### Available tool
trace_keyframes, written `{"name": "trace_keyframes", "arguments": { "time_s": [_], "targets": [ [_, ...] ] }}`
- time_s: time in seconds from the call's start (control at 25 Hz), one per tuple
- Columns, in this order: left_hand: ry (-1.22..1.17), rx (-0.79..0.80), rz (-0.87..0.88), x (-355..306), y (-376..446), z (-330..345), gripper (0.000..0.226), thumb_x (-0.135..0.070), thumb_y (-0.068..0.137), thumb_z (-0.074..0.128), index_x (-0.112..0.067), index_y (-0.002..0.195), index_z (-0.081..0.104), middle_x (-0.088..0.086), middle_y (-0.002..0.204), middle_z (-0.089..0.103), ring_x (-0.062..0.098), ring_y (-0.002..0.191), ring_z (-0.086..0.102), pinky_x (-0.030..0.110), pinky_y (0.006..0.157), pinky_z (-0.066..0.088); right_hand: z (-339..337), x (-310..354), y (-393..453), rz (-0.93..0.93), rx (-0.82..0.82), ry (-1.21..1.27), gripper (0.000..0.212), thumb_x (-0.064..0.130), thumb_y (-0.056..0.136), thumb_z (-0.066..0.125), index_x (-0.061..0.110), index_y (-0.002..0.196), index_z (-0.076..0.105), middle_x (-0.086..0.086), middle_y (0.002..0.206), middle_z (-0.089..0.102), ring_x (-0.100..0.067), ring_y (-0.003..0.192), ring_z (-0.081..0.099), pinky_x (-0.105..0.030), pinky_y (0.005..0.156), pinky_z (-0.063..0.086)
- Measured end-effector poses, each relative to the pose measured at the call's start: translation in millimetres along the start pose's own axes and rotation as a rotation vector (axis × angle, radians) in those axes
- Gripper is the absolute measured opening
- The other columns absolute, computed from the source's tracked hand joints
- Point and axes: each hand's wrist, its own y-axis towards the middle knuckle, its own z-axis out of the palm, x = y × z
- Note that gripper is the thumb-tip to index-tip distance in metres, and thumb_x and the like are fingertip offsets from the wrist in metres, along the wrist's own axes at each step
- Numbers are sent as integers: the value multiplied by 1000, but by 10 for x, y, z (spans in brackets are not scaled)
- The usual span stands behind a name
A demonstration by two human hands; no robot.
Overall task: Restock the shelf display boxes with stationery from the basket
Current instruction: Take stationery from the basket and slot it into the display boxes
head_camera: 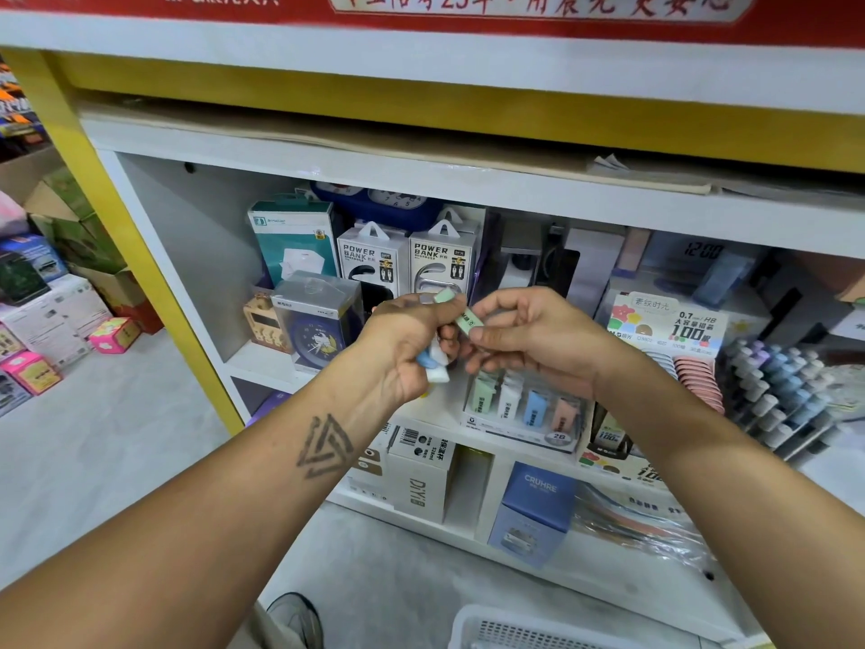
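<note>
Green eraser [456,309]: pinched by right hand [529,339], drawn for shelving from spare erasers [433,363] clutched in left hand [407,341]; eraser display box [524,414] directly below.

A stationery shop is being shown: boxed power banks [372,260], packaged clocks [318,316], erasers in a display box [524,409] and pen racks [777,395] are being displayed on white shelving [421,175] under a red printed banner [515,11].

Eraser display box [524,414] on shelf [468,442], basket [515,630] below.
</note>
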Motion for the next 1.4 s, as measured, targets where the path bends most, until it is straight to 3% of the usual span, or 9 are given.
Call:
{"name": "trace_keyframes", "arguments": {
  "time_s": [0.2, 0.32, 0.4, 0.56, 0.72, 0.88, 1.16, 1.28, 1.4],
  "targets": [
    [-60, -6, -162, -52, -30, -20, 8, -12, 93, 55, -6, 91, 59, 9, 64, 52, 10, 37, 42, 15, 40, 36, -129, -3, 34, -76, -225, -204, 22, -3, 91, 66, 11, 106, 74, -21, 92, 75, -15, 69, 68, -35, 82, 58],
    [-145, -71, -216, -66, -36, -71, 14, -4, 87, 47, -4, 100, 50, 14, 83, 59, 18, 52, 50, 21, 47, 45, -219, -44, 79, -46, -338, -302, 24, 6, 94, 66, 27, 102, 75, -15, 92, 76, -16, 74, 71, -43, 92, 57],
    [-143, -84, -213, -60, -33, -75, 20, 2, 87, 41, -4, 105, 46, 17, 101, 54, 22, 64, 53, 25, 49, 50, -258, -73, 125, -80, -423, -410, 22, 7, 94, 67, 26, 105, 73, -12, 89, 74, -25, 80, 73, -49, 90, 58],
    [-118, -51, -200, -54, -60, -57, 19, 9, 94, 31, 5, 100, 49, 28, 92, 61, 33, 73, 63, 33, 50, 58, -306, -160, 206, -183, -588, -687, 21, 6, 86, 75, 21, 89, 62, 0, 82, 63, -15, 74, 67, -22, 68, 53],
    [-84, -45, -205, -59, -63, -76, 20, 10, 96, 29, 9, 102, 48, 31, 89, 62, 35, 75, 65, 40, 65, 57, -310, -288, 246, -211, -549, -831, 19, 3, 90, 70, 17, 103, 73, 2, 88, 67, -10, 81, 65, -24, 83, 55],
    [-71, -64, -196, -59, -44, -89, 22, 10, 98, 29, 7, 108, 48, 29, 95, 61, 34, 77, 64, 41, 65, 55, -288, -346, 265, -253, -506, -911, 20, 4, 92, 67, 17, 106, 72, 6, 89, 67, 3, 79, 61, -26, 85, 57],
    [-35, -62, -192, -57, -35, -113, 25, 10, 97, 29, 6, 97, 54, 25, 91, 62, 32, 75, 64, 41, 65, 58, -286, -346, 292, -168, -480, -941, 25, 8, 95, 64, 19, 115, 74, 1, 100, 70, -16, 93, 66, -31, 92, 56],
    [-9, -54, -202, -45, -39, -106, 26, 9, 98, 29, 9, 107, 54, 27, 92, 62, 31, 74, 65, 39, 57, 60, -285, -337, 286, -177, -450, -983, 23, 9, 95, 64, 17, 114, 74, -3, 105, 72, -17, 95, 67, -34, 94, 56],
    [6, -24, -217, -30, -54, -96, 32, 9, 98, 28, 14, 122, 48, 29, 101, 63, 32, 79, 67, 41, 61, 57, -249, -365, 263, -196, -410, -1067, 24, 10, 96, 64, 15, 118, 73, -6, 112, 72, -20, 101, 67, -34, 97, 54]
  ]
}}
